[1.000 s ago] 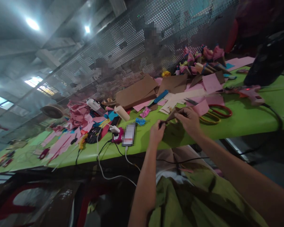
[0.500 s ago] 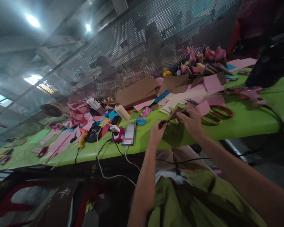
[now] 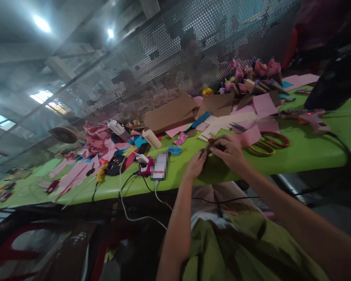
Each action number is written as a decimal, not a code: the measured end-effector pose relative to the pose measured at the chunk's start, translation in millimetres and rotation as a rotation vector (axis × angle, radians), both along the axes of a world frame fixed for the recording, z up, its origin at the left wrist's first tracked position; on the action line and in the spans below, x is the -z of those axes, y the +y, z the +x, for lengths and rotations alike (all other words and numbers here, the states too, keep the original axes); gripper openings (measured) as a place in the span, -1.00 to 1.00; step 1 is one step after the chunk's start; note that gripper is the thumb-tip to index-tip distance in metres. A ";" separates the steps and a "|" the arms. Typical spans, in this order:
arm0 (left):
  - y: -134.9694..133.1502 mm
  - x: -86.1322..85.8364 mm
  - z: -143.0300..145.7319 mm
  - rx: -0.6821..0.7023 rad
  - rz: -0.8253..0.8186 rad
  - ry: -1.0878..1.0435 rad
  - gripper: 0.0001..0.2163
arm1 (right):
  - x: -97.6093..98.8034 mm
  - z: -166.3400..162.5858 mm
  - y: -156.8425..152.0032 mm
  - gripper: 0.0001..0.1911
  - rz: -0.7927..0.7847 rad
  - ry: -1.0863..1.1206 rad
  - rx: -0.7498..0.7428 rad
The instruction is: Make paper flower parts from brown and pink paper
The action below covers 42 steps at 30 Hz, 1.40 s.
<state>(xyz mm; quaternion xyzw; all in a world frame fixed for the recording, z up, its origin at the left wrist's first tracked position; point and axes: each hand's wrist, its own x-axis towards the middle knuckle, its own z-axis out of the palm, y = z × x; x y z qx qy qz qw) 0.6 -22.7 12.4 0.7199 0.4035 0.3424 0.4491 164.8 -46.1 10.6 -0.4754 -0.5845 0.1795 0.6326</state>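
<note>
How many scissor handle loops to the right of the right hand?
2. The yellow loop is nearer the right hand; the red loop is just beyond it, farther right. The pink paper could hide others.

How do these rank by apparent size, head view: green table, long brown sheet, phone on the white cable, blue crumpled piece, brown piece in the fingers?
1. Green table
2. Long brown sheet
3. Phone
4. Blue crumpled piece
Not ranked: brown piece, mostly hidden by the fingers.
</note>
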 end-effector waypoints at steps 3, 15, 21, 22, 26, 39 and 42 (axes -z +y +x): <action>3.9 8.2 0.0 0.005 0.005 0.040 -0.84 | -1.7 -0.8 -1.4 -0.89 0.029 -0.005 -0.020; 4.1 11.0 1.9 -0.060 0.033 0.036 -0.86 | 0.0 2.4 -2.5 -0.80 0.060 0.049 -0.050; 3.0 9.7 3.4 -0.073 0.035 0.057 -0.87 | 5.0 0.7 1.0 -0.85 0.070 0.037 -0.049; 2.9 8.8 3.6 -0.069 0.032 0.058 -0.87 | 5.4 0.4 1.2 -0.85 0.071 0.039 -0.043; 2.2 4.4 3.3 -0.022 0.024 0.047 -0.83 | 5.4 1.0 1.0 -0.86 0.062 0.039 -0.057; 3.0 9.2 3.7 -0.053 0.012 0.030 -0.80 | -4.7 37.2 -28.0 -0.85 0.163 -0.070 0.366; 1.0 7.3 4.9 -0.046 0.015 0.013 -0.78 | -0.8 88.5 -35.6 -0.83 -0.030 -0.304 0.501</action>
